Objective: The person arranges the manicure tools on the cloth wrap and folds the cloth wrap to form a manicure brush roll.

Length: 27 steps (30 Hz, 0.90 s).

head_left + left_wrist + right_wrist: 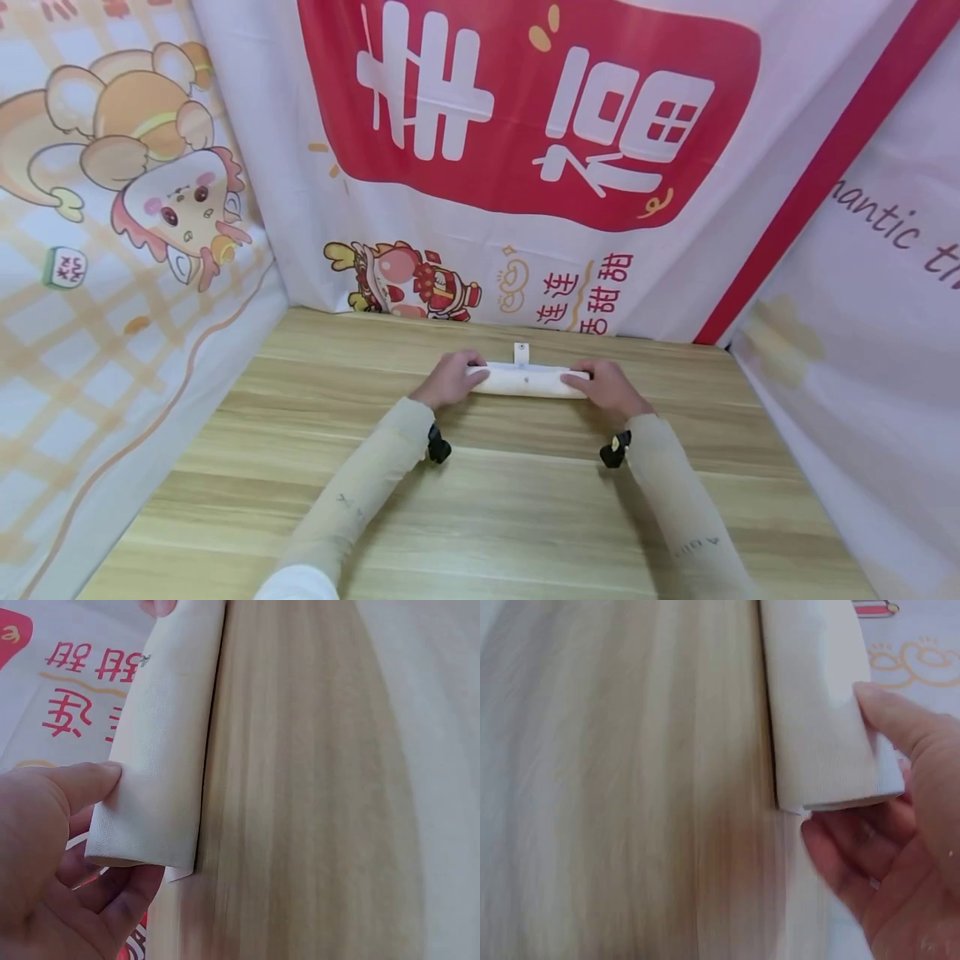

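A white roll of textured, leather- or cloth-like material [527,381] lies crosswise near the back of the wooden table. From its far edge a small white tab with a snap [521,354] sticks up, and a small dark mark shows midway along the roll. My left hand [452,379] grips its left end; in the left wrist view the thumb [94,782] presses on top while the fingers curl beneath. At the opposite end my right hand [607,386] holds it likewise, its thumb [896,712] above and fingers under the edge. What lies inside the roll is hidden.
Wood-grain tabletop [510,517] stretches in front of the roll. Close behind stands a white cloth backdrop [660,283] with red panels and characters. Printed cloths hang at the left [82,350] and right [862,333]. A black wrist device [438,446] sits on each sleeve.
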Each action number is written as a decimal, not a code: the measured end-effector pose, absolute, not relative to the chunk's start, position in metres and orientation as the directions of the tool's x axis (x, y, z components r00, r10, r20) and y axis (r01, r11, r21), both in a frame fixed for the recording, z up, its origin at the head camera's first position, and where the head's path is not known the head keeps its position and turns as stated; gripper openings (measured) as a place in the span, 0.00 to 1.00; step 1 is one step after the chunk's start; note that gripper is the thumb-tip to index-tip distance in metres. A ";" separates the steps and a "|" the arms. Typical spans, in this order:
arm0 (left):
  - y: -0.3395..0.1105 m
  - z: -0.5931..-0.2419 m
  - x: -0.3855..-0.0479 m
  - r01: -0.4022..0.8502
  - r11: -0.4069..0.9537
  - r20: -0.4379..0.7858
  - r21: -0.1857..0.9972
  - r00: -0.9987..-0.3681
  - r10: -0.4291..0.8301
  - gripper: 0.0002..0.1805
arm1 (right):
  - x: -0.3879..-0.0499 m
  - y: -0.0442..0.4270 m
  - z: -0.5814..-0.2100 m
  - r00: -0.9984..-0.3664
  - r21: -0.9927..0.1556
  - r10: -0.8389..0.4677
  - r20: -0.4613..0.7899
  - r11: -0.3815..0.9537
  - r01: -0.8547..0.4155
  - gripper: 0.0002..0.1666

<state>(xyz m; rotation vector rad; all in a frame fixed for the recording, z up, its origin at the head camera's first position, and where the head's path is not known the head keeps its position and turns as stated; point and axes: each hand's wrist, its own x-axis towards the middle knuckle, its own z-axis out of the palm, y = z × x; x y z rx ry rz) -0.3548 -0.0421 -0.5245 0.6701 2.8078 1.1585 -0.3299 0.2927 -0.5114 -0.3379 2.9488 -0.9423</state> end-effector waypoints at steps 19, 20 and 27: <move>0.006 -0.514 -0.346 0.600 0.670 0.214 0.436 -0.793 0.571 0.17 | -0.344 0.287 -0.496 -0.984 -0.527 -0.058 -0.170 0.849 0.041 0.31; 0.006 -0.515 -0.346 0.587 0.676 0.207 0.445 -0.802 0.560 0.17 | -0.344 0.285 -0.493 -0.982 -0.523 -0.057 -0.181 0.851 0.047 0.30; 0.009 -0.516 -0.346 0.557 0.669 0.201 0.492 -0.821 0.535 0.15 | -0.363 0.272 -0.468 -0.974 -0.505 -0.208 -0.090 0.852 -0.135 0.23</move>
